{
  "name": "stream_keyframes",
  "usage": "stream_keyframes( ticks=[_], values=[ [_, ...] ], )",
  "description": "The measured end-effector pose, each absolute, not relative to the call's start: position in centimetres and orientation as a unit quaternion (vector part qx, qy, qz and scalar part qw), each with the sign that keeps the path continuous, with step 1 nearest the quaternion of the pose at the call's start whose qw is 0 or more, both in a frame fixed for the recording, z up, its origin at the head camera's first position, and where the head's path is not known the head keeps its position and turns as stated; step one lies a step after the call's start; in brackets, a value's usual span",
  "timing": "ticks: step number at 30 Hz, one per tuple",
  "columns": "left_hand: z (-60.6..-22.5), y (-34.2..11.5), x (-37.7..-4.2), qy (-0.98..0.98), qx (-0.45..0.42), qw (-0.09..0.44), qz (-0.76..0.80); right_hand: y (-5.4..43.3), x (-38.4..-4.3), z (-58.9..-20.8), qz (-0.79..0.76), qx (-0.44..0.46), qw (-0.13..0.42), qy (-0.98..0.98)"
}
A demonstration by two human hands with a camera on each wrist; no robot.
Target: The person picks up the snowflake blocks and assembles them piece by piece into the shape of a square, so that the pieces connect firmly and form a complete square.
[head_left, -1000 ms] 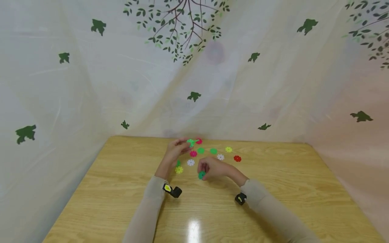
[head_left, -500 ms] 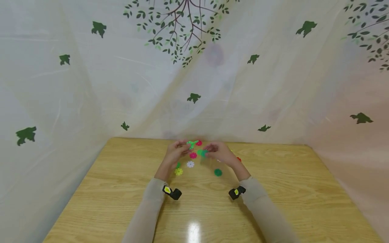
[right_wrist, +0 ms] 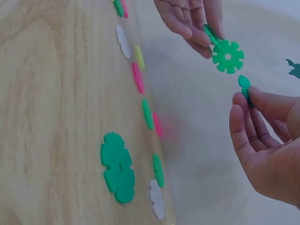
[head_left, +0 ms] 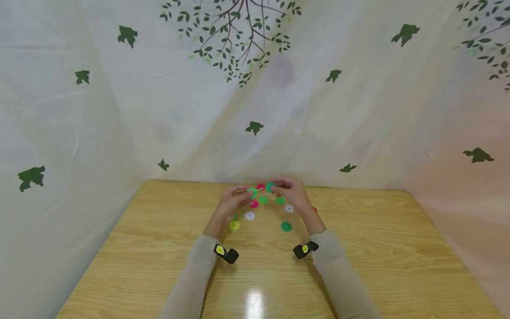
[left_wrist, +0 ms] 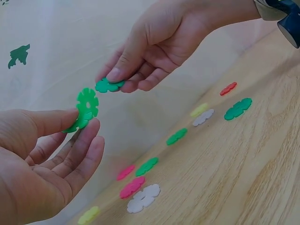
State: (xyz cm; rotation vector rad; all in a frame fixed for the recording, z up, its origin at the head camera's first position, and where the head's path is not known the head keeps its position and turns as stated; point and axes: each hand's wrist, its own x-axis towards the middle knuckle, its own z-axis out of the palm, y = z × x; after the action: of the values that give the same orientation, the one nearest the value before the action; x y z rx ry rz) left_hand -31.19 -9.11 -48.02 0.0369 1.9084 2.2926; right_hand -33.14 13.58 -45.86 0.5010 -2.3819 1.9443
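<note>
My left hand (head_left: 232, 201) pinches two bright green notched flower discs (left_wrist: 87, 101), slotted together at an angle, between thumb and fingers. Opposite it, my right hand (head_left: 292, 193) pinches a darker green flower disc (right_wrist: 244, 84) by its edge. Both hands are raised above the far part of the table. In the right wrist view the darker disc is close to the rim of the upright bright green disc (right_wrist: 228, 56), with a small gap between them.
On the wooden table (head_left: 159, 248) lie loose flower discs: a dark green disc (head_left: 286, 227), a white disc (head_left: 249, 215), a yellow disc (head_left: 234, 225), a red disc (left_wrist: 228, 88) and several others. A printed curtain (head_left: 199, 146) hangs behind the table.
My right hand has carried the darker green disc from the nearer tabletop up and away, to beside the left hand's discs. Another dark green disc on the table has come into view. The left hand has barely moved.
</note>
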Motion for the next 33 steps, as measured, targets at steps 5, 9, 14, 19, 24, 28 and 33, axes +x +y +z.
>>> stream_keyframes(
  ticks=[5,9,14,19,24,28,33],
  values=[
    [-48.0,-9.0,-31.1,0.637,0.013,0.087,0.765,13.3,-33.2,-46.1,0.631,0.153,0.02,-0.76],
    [-47.9,-8.9,-31.1,0.632,0.01,0.087,0.77,13.2,-33.1,-46.1,0.63,0.153,0.015,-0.762],
    [-47.9,-8.8,-31.0,0.625,0.006,0.085,0.776,13.1,-33.0,-46.1,0.633,0.15,0.003,-0.76],
    [-47.9,-8.7,-31.0,0.625,0.006,0.086,0.776,13.0,-32.9,-46.2,0.634,0.154,-0.005,-0.757],
    [-48.0,-8.6,-31.0,0.63,0.032,0.101,0.769,13.0,-32.8,-46.3,0.634,0.157,-0.007,-0.758],
    [-48.1,-8.5,-31.1,0.613,0.064,0.113,0.78,13.0,-32.8,-46.3,0.638,0.158,-0.005,-0.754],
    [-47.8,-8.0,-31.1,0.591,0.075,0.115,0.795,12.8,-32.8,-46.4,0.644,0.167,0.006,-0.747]
  ],
)
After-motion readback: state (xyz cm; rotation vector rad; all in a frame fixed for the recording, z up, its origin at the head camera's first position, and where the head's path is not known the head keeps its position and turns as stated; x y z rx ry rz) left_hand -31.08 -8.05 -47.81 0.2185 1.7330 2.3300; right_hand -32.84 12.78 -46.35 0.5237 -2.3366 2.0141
